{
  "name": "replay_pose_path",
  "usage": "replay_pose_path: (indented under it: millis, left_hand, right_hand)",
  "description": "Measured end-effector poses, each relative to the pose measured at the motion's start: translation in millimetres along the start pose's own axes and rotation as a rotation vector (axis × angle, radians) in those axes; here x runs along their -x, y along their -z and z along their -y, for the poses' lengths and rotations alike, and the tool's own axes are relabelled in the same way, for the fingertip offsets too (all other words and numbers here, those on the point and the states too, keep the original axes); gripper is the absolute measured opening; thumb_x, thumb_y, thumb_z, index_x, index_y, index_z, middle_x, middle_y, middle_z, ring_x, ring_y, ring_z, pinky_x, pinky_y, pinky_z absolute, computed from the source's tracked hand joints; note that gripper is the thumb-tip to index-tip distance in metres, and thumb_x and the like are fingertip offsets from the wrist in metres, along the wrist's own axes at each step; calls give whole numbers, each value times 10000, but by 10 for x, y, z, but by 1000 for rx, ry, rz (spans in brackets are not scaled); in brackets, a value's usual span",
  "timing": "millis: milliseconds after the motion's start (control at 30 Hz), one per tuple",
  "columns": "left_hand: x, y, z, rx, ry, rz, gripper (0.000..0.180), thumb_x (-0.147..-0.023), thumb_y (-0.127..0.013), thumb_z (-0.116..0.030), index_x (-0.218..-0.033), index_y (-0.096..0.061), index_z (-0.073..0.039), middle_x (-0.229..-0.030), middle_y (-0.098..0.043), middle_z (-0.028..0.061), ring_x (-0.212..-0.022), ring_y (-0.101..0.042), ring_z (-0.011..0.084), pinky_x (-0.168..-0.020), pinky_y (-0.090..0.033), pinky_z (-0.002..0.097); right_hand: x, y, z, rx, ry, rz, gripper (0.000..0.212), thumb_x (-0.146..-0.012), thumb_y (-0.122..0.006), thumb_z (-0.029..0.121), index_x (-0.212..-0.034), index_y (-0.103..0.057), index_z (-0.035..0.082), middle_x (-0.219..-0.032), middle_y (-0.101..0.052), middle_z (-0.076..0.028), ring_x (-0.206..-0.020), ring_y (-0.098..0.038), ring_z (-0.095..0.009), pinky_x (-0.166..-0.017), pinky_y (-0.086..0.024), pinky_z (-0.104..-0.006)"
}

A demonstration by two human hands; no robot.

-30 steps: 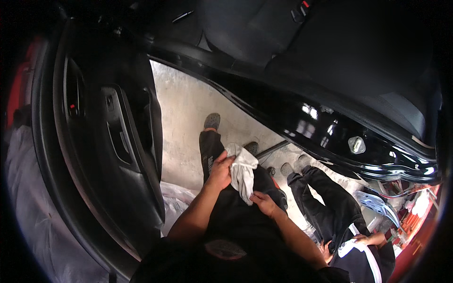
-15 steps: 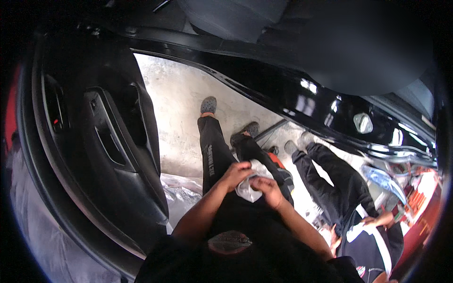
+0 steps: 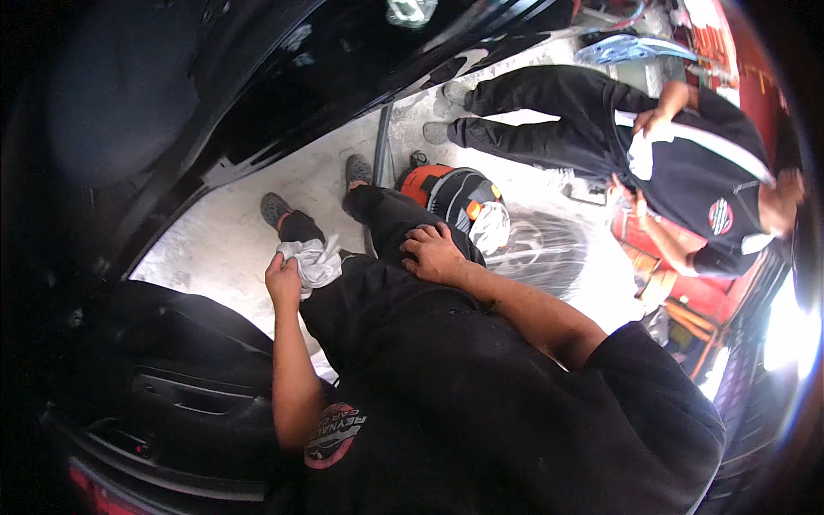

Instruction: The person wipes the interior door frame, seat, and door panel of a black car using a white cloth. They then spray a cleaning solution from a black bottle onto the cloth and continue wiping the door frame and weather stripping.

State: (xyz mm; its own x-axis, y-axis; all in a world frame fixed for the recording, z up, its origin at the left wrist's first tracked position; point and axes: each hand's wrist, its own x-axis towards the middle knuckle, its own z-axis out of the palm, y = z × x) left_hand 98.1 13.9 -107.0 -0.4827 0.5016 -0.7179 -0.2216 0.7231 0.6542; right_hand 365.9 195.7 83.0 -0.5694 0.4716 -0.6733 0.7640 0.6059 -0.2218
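Cloth (image 3: 316, 261) clasped in left grip (image 3: 283, 280).

On my feed, 1 of 2 head-worn fisheyes, the left, looks steeply down the wearer's black shirt (image 3: 481, 403), close beneath the lens, past the left grip (image 3: 284, 281) and right grip (image 3: 435, 255) to the concrete floor (image 3: 215, 232), straight edges bowing toward the dark rim.

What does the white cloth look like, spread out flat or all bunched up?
Bunched up: the white cloth is gathered in crumpled folds at the fingers of the left hand.
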Motion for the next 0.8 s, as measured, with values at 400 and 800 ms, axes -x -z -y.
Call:
replay_pose_path:
  millis: [400,800]
  left_hand:
    - [-472,911,-278,-544,89,34,491,-842,-629,-186,-1231,-580,110,-1166,-659,251,-1068,-644,317,-947,-475,344]
    - [483,458,-675,-876,-168,-90,266,-836,-573,-220,-848,-637,38,-857,-657,291,-840,-641,458,-754,-479,499]
  right_hand:
    - [334,-243,-931,-990,-318,-334,391,-911,-612,359,-1168,-658,68,-1237,-622,-171,-1164,-589,-345,-1008,-447,-391]
    - [573,-1860,-1924,-509,-258,172,294,-859,-618,288,-1062,-707,94,-1017,-704,-189,-1005,-671,-334,-828,-509,-422]
